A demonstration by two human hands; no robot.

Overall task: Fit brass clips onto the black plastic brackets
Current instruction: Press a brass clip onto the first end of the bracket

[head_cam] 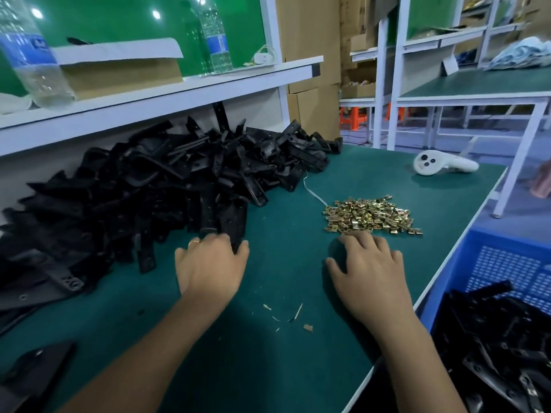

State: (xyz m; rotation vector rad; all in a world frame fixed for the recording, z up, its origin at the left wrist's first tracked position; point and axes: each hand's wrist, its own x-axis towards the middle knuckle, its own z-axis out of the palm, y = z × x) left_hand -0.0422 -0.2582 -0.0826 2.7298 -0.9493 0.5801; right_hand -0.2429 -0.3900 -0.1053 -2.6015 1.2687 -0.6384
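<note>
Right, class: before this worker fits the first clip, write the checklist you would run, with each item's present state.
1. Left hand grips a bracket at the edge of the black bracket pile: ok.
2. Right hand holds a clip: not ok, fingers only reach the brass clip pile.
3. Clips within reach: ok.
4. Green mat between hands free for work: ok, only small scraps.
5. Blue crate ready for finished brackets: ok.
</note>
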